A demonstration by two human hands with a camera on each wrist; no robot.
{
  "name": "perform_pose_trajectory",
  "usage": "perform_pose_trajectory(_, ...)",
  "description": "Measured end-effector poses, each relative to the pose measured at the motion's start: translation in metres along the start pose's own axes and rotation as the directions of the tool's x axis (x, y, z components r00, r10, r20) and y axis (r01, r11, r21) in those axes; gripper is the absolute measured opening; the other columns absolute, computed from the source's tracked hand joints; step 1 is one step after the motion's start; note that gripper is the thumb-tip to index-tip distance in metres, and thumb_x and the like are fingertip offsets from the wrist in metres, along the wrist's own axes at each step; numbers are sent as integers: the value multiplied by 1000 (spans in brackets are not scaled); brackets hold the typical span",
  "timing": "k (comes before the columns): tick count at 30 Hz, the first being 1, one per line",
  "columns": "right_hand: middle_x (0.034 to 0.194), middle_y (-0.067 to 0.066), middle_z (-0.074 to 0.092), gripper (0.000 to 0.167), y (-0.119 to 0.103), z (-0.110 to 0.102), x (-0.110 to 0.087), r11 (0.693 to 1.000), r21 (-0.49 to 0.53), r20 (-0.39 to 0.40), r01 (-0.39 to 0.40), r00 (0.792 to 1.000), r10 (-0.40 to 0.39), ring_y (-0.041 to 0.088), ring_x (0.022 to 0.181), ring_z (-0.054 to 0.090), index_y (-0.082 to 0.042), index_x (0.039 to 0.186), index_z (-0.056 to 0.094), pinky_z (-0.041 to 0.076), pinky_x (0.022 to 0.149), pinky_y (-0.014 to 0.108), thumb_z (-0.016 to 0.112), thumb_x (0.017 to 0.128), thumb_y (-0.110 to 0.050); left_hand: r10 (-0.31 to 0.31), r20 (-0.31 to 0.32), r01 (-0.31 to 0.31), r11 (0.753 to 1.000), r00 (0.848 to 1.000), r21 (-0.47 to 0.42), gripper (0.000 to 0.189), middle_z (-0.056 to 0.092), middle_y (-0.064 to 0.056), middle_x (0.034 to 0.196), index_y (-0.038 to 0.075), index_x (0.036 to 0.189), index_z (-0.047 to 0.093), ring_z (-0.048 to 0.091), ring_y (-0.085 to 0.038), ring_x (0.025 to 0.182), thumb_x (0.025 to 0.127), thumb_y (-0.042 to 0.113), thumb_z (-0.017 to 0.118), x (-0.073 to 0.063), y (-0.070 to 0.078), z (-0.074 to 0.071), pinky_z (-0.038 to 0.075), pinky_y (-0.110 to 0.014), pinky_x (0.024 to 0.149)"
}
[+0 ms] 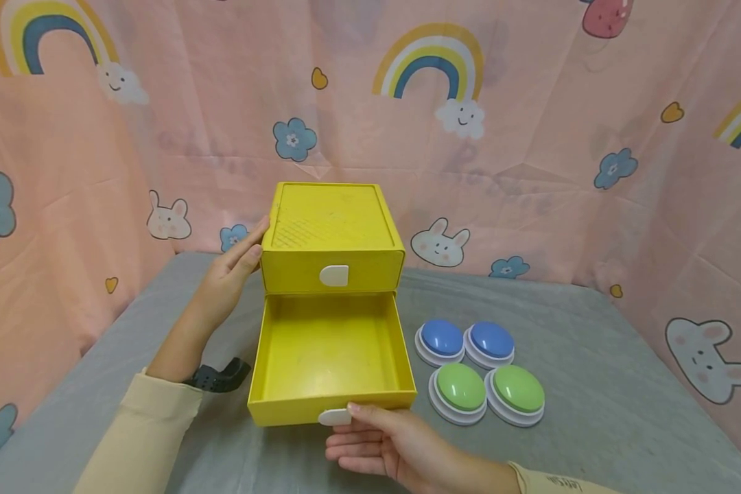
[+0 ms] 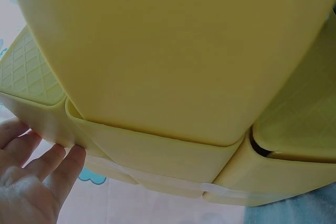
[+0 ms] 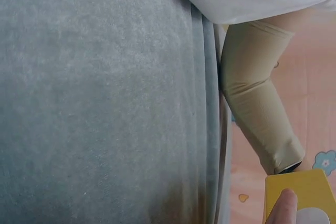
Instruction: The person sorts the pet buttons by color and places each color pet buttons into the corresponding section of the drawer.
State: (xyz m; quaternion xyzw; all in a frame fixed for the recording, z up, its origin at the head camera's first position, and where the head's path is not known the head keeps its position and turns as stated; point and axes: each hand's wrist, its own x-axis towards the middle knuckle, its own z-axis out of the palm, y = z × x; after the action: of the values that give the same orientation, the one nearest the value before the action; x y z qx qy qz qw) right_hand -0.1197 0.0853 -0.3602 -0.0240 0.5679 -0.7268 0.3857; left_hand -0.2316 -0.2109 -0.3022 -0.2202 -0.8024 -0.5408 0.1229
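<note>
Touching cabinet, left hand outstretched; right hand pinching lower handle.

From head: looks forward, down on cabinet. From left wrist: faces cabinet, very near. From right wrist: looks across table to left sleeve, shared with head.

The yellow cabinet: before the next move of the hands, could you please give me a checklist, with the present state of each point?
1. Lower drawer pulled out: ok, its bare floor shows.
2. Upper drawer closed: ok.
3. Contents of the upper drawer known: cannot tell, its front hides them.
4. Left hand against the side of the cabinet: ok.
5. Right hand at the lower white handle: ok, thumb touching it.
6. Blue and green domed buttons apart from the drawer: ok, they stand to its right.
</note>
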Motion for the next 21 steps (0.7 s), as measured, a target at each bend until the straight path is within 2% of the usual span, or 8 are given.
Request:
perform_pose_trajectory(10,112,18,74,59,2,-1,-3,1000,-20,-5,-21,1000,21,20,99,74,13,127,58,59,93,35,58,100,-39,4,0,-4,1000,1000,4,52,14,-2,168,24,160,22,19,-25,155,110,35,32,0,0,0,32,-58,118)
perform_pose_trajectory(21,111,17,74,60,7,-3,-1,999,-36,15,-2,1000,2,19,98,74,14,127,57,59,93,36,57,100,-40,0,5,0,1000,1000,-2,52,14,3,168,25,160,22,19,-24,154,110,36,32,0,1,0,32,-57,119)
